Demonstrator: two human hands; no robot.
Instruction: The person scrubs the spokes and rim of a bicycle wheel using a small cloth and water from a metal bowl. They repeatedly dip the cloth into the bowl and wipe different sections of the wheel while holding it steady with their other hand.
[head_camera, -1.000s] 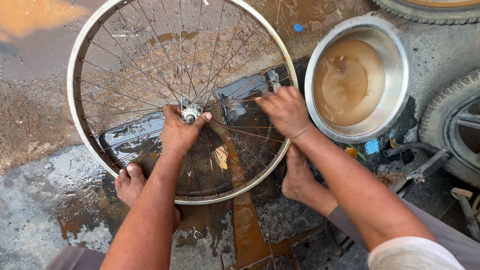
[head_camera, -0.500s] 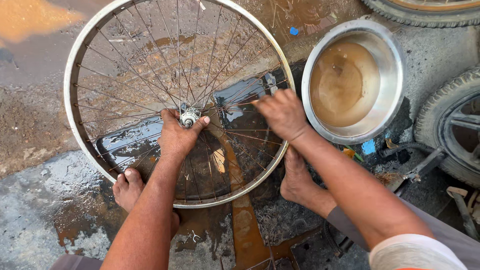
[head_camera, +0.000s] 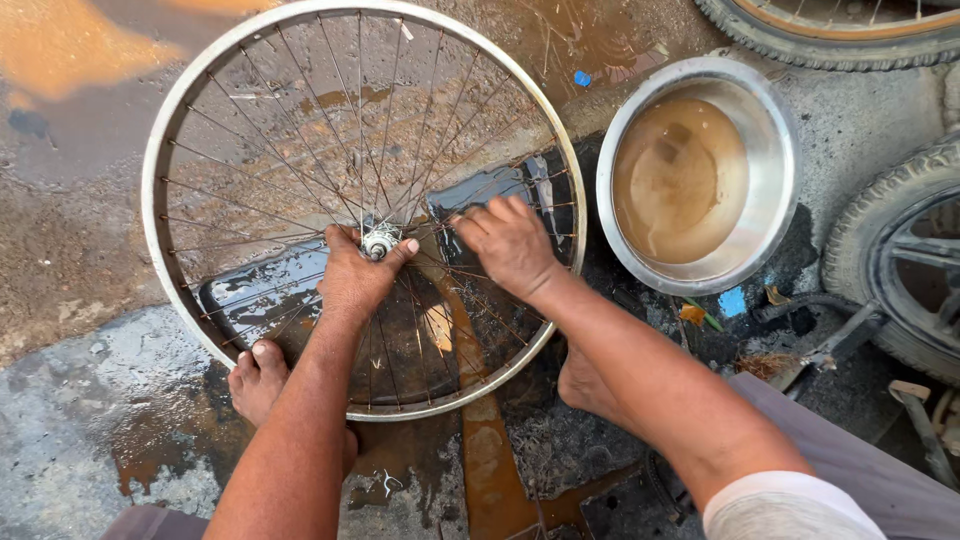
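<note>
A bare bicycle wheel with a silver rim (head_camera: 152, 190) and thin spokes lies flat over wet ground. At its centre, my left hand (head_camera: 357, 278) grips the metal hub (head_camera: 380, 242), thumb and fingers wrapped around it. To the right of the hub, my right hand (head_camera: 508, 243) rests palm down on the spokes with fingers curled. Under the wheel lies a dark, wet rubber sheet (head_camera: 265, 290). Both my bare feet are on the ground, one (head_camera: 257, 378) under the rim's near edge.
A steel bowl (head_camera: 775, 165) of muddy brown water stands right of the wheel. A tyre (head_camera: 840, 35) lies at the top right and a tyred wheel (head_camera: 890, 250) at the right edge. Puddles and wet concrete surround everything. Small tools lie at the lower right.
My right hand slid left along the spokes from the rim toward the hub. The left hand stayed on the hub. The view shifted slightly.
</note>
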